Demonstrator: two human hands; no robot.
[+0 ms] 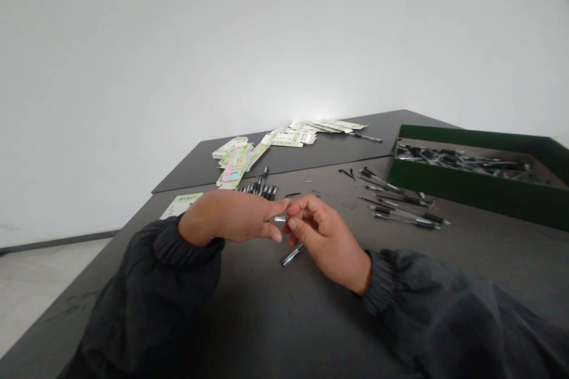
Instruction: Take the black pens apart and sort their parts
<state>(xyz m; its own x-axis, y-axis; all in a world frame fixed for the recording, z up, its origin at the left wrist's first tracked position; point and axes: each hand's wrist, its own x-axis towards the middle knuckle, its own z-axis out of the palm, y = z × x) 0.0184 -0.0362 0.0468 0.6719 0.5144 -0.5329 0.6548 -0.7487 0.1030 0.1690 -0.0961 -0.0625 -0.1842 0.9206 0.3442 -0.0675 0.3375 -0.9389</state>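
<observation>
My left hand (235,217) reaches in from the left, its thumb and fingers around a clear pen (279,219); most of the barrel is hidden by the hand. The fingertips of my right hand (326,240) are pinched at the pen's other end, close to my left fingertips. What lies inside the pinch is hidden. Another pen with a dark end (291,256) sticks out below my right fingers; I cannot tell whether it lies on the table or touches the hand. Behind my left hand, several black-capped pens (260,186) lie side by side.
A green box (471,195) full of pen parts stands on the right. Loose pens (404,210) lie before it, with small black clips (347,173) nearby. Flattened printed cartons (288,137) spread across the back of the dark table (275,320). A green-white carton (180,205) lies left.
</observation>
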